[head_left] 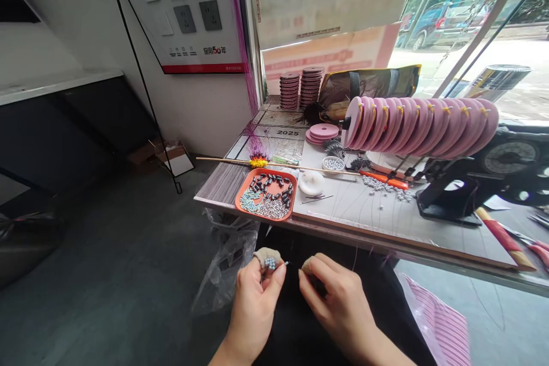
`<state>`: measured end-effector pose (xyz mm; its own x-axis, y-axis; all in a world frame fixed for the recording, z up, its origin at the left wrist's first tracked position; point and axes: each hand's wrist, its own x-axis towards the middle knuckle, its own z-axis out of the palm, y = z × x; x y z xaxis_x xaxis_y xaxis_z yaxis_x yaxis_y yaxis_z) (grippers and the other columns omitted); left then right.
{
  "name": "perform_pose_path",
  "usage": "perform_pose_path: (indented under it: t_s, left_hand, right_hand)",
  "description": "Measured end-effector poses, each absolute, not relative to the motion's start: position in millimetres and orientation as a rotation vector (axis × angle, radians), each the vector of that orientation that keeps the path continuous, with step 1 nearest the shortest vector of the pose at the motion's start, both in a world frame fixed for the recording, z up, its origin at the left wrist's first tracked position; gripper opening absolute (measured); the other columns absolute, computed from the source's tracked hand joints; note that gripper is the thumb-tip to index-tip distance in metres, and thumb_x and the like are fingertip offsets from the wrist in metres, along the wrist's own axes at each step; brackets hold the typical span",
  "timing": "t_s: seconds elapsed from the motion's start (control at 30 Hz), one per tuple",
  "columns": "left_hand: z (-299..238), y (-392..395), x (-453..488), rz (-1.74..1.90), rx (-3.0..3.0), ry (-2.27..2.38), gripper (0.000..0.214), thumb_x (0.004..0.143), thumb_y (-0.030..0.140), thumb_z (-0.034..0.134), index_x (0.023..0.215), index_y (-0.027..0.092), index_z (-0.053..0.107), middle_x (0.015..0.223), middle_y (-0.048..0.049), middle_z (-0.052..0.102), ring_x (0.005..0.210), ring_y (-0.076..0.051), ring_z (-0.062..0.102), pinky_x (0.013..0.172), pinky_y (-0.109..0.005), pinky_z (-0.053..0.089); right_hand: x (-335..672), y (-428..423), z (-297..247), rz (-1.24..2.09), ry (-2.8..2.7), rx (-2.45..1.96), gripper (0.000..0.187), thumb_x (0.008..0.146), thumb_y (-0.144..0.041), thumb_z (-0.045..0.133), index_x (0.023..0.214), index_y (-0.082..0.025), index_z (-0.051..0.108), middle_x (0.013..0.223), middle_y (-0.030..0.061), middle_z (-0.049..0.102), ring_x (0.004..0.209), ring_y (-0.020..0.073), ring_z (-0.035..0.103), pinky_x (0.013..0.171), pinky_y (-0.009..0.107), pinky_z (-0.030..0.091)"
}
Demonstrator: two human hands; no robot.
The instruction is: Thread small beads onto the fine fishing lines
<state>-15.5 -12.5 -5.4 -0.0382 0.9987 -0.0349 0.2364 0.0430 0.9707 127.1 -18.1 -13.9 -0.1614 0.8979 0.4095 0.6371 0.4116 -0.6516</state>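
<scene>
Low in the view, in front of the table edge, my left hand is closed in a pinch. Between its thumb and a finger wrapped in beige cloth sits a cluster of small light-blue beads. My right hand is a short gap away, its thumb and fingertips pinched together. A beige wrap covers one of its fingertips too, and whatever it grips is too small to make out. On the table beyond, an orange tray holds black, blue and silvery small pieces. Beside it are a white round lump and thin needle-like pieces.
Pink discs line a rod on a black machine stand at the right. A thin stick overhangs the table's left side. Scissors, an orange-handled tool and a cup of beads lie about. Clear plastic hangs below.
</scene>
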Motion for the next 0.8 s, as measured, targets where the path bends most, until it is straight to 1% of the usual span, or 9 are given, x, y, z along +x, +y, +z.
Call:
perform_pose_path:
  t_s: [0.07,0.13,0.2,0.27,0.33,0.43,0.53,0.67,0.8]
  left_hand:
    - [-3.9,-11.7,-14.2,1.135,1.285,1.412,0.009,0.073,0.026,0.063,0.069,0.017,0.064,0.065,-0.0017,0.063,0.063,-0.016,0.057,0.062,-0.025,0.046]
    - [-3.0,-10.5,-13.6,1.171,1.259,1.393,0.007,0.071,0.024,0.065,0.068,0.017,0.065,0.064,-0.0017,0.064,0.063,-0.017,0.057,0.062,-0.025,0.046]
    - [-3.6,-9.6,-14.0,1.167,1.261,1.364,0.006,0.071,0.024,0.066,0.071,0.018,0.067,0.067,-0.0021,0.066,0.065,-0.017,0.058,0.064,-0.025,0.046]
    - [-5.6,-9.6,-15.3,1.122,1.278,1.341,0.008,0.073,0.025,0.065,0.074,0.018,0.068,0.072,-0.0032,0.067,0.070,-0.019,0.059,0.068,-0.027,0.046]
    - [-7.4,-10.4,-17.0,1.082,1.268,1.322,0.012,0.075,0.028,0.063,0.078,0.017,0.068,0.076,-0.0045,0.067,0.074,-0.020,0.059,0.071,-0.028,0.045]
    - [-5.8,-11.0,-19.0,1.103,1.123,1.264,0.019,0.078,0.033,0.059,0.084,0.017,0.068,0.075,-0.0043,0.065,0.071,-0.018,0.057,0.069,-0.028,0.045]
    - [2.5,-9.0,-18.3,1.178,0.826,1.116,0.020,0.078,0.036,0.059,0.080,0.016,0.066,0.077,-0.0041,0.064,0.070,-0.016,0.055,0.070,-0.028,0.045]
    - [15.0,-4.8,-15.1,1.162,0.495,0.901,0.018,0.075,0.033,0.063,0.068,0.016,0.061,0.069,-0.0036,0.062,0.073,-0.019,0.057,0.073,-0.033,0.046]
    - [19.0,-2.9,-14.8,1.215,0.494,0.905,0.020,0.074,0.033,0.065,0.065,0.016,0.059,0.060,-0.0010,0.057,0.071,-0.019,0.057,0.077,-0.034,0.044]
  right_hand:
    - [127.3,-18.5,-14.0,0.483,-1.852,-1.293,0.021,0.085,-0.018,0.043,0.064,-0.019,0.049,0.057,-0.0014,0.049,0.046,0.0091,0.045,0.044,0.018,0.037]
    - [127.0,-18.6,-14.8,0.530,-1.791,-1.254,0.009,0.082,-0.017,0.047,0.086,-0.018,0.054,0.069,0.0010,0.058,0.053,0.0104,0.052,0.050,0.019,0.044]
    - [126.1,-18.4,-15.2,0.543,-1.749,-1.204,0.036,0.078,-0.014,0.049,0.113,-0.018,0.047,0.090,0.0060,0.062,0.064,0.0124,0.058,0.060,0.022,0.050]
    - [125.0,-17.7,-14.5,0.546,-1.758,-1.169,0.050,0.076,-0.013,0.049,0.124,-0.018,0.039,0.100,0.0088,0.061,0.068,0.0135,0.059,0.063,0.024,0.051]
    - [124.6,-17.0,-13.1,0.548,-1.806,-1.168,0.042,0.079,-0.015,0.050,0.120,-0.018,0.044,0.096,0.0084,0.063,0.068,0.0142,0.060,0.060,0.024,0.050]
    - [125.7,-16.9,-11.0,0.472,-1.930,-1.209,0.012,0.086,-0.022,0.047,0.087,-0.018,0.059,0.071,0.0036,0.064,0.059,0.0136,0.058,0.055,0.023,0.043]
    - [127.0,-18.0,-7.9,0.420,-2.047,-1.227,0.027,0.088,-0.022,0.043,0.063,-0.018,0.054,0.056,-0.0002,0.054,0.049,0.0111,0.048,0.050,0.023,0.035]
    - [125.1,-18.3,-3.0,0.559,-2.043,-1.147,0.026,0.085,-0.020,0.040,0.060,-0.018,0.046,0.063,0.0005,0.048,0.055,0.0116,0.045,0.053,0.022,0.035]
    - [121.4,-19.0,-4.8,0.806,-1.884,-1.095,0.021,0.087,-0.021,0.038,0.069,-0.019,0.046,0.065,-0.0007,0.047,0.053,0.0099,0.043,0.050,0.019,0.036]
